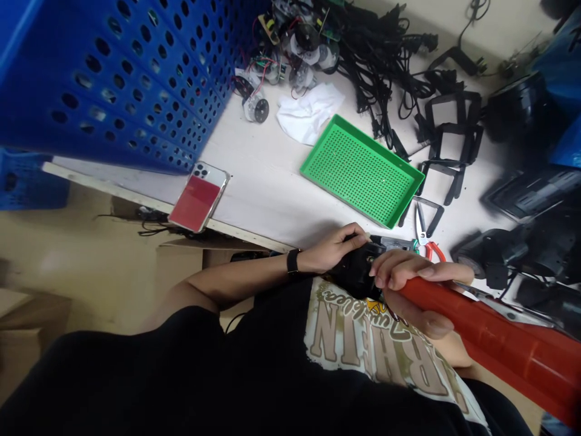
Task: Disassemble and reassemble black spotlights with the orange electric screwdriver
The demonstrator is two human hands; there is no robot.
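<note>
My left hand (329, 249), with a dark band on its wrist, is closed around a black housing (356, 269) in front of my shirt. My right hand (408, 275) is wrapped round the narrow end of a long red cylindrical tool (494, 324). Its fingertips are at the right side of the black housing, where a small brass-coloured spot shows. The tool's body runs off to the lower right, and its tip is hidden by my fingers. Just beyond the hands, on the table, lie pliers (424, 233) with red handles.
A green perforated tray (363, 172) lies beyond my hands. Left stand a blue crate (149, 79) and a phone (200, 197) at the table edge (254, 236). Farther back are a white cloth (308, 112), motors with wires (258, 106) and black cables (381, 66). Black brackets (449, 145) lie right.
</note>
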